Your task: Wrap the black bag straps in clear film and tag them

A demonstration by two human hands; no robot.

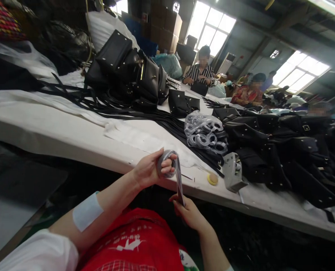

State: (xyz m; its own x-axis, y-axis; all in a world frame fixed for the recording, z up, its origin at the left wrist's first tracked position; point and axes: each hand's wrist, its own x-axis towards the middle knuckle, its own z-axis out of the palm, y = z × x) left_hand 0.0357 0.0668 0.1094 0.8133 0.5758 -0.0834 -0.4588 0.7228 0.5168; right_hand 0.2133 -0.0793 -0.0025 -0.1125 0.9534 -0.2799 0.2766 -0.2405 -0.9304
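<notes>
My left hand [152, 169] is closed around a coil of grey strap [162, 162], its fingers passing through the middle of the roll. From the coil a loose length of the strap [179, 177] hangs down. Lower and to the right, my right hand [188, 213] pinches that hanging length between thumb and fingers. Both hands are at the near edge of the white table [110, 154]. Beyond them on the table lies a clear plastic bag [202, 130] with several more grey coils in it.
Black handbags [122, 67] stand at the back left, with long black straps [156, 114] trailing across the table. A grey device [234, 171] and a small yellow round container [212, 178] sit to the right, before piled black bags [291, 146]. A person in stripes [199, 73] works across the table.
</notes>
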